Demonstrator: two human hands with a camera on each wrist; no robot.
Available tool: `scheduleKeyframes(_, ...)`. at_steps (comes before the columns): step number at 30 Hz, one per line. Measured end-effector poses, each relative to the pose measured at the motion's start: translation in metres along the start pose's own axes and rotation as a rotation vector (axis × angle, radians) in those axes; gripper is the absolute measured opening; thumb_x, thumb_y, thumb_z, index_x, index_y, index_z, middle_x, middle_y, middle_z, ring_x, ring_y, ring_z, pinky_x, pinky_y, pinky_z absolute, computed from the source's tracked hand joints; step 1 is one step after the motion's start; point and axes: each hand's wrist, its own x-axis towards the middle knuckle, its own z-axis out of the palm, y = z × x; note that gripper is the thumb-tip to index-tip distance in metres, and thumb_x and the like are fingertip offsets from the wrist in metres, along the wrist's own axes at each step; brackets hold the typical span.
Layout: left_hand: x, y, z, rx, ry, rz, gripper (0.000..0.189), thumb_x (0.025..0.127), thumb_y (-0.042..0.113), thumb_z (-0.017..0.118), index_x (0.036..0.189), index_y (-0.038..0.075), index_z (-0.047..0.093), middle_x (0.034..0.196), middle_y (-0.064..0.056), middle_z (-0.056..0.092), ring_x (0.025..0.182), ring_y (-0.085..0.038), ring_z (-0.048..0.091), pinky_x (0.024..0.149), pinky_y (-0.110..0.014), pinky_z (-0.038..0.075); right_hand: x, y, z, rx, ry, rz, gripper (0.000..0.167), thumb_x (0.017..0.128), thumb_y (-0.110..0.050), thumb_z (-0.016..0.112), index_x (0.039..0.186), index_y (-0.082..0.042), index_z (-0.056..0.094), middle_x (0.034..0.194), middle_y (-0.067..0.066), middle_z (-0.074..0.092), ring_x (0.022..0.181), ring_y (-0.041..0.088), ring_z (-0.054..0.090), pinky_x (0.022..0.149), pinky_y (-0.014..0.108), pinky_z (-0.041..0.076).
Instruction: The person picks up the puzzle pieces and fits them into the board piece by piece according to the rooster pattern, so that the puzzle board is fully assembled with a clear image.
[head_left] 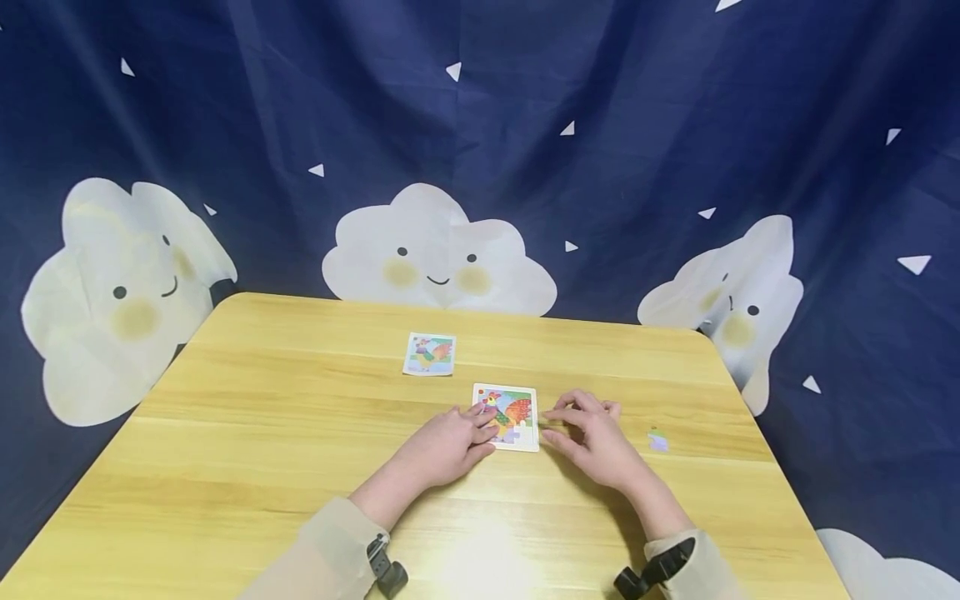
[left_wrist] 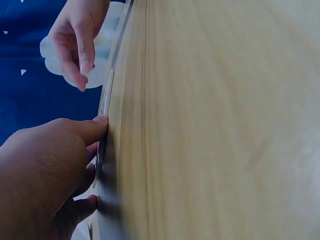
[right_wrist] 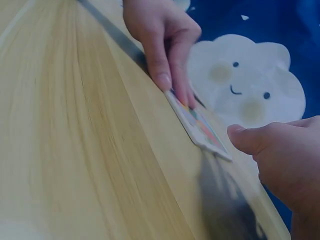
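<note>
A small rooster jigsaw puzzle [head_left: 517, 408] in a white-rimmed tray lies on the table, with a pale unfilled patch at its lower right corner. My left hand [head_left: 450, 446] holds it at the left, fingers across the picture; the left wrist view shows that hand's thumb [left_wrist: 97, 129] against the near edge. Just off the puzzle's right edge hovers my right hand [head_left: 596, 437], thumb and forefinger apart, nothing visible between them. In the right wrist view, its thumb [right_wrist: 245, 139] is close to the puzzle's corner [right_wrist: 220, 151].
Farther back on the wooden table [head_left: 300, 400] lies a square rooster picture card [head_left: 430, 354]. A loose lilac-and-blue puzzle piece [head_left: 657, 442] sits right of my right hand. Behind the table hangs a dark blue curtain [head_left: 510, 158] with smiling clouds.
</note>
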Motion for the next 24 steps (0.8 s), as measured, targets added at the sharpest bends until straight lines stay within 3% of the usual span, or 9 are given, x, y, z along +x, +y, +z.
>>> scheduleKeyframes(4,0.000,-0.001,0.000,-0.005,0.013,0.007,0.041,0.110,0.034,0.060,0.143,0.011,0.068,0.159,-0.005,0.049,0.150,-0.027,0.042,0.120,-0.057,0.035,-0.010,0.008,-0.011,0.006,0.006,0.022,0.029,0.093,-0.021,0.084,0.119,-0.010,0.080,0.115,-0.004,0.063,0.097,0.018,0.057,0.089,0.049,0.020)
scheduleKeyframes(15,0.000,-0.001,0.001,-0.008,0.014,0.008,0.041,0.110,0.036,0.059,0.143,0.012,0.068,0.159,-0.003,0.050,0.150,-0.026,0.041,0.120,-0.056,0.034,-0.036,0.028,-0.039,-0.033,0.052,0.031,0.035,0.092,-0.013,0.084,0.125,-0.005,0.076,0.118,-0.001,0.067,0.104,0.018,0.060,0.088,0.047,0.023)
scheduleKeyframes(24,0.000,-0.001,0.002,0.012,0.027,0.020,0.041,0.109,0.034,0.060,0.141,0.011,0.069,0.157,-0.005,0.051,0.149,-0.027,0.044,0.119,-0.057,0.037,-0.061,0.046,-0.062,-0.031,0.043,0.073,0.037,0.093,-0.010,0.082,0.128,-0.003,0.073,0.121,0.005,0.066,0.098,0.024,0.061,0.084,0.046,0.020)
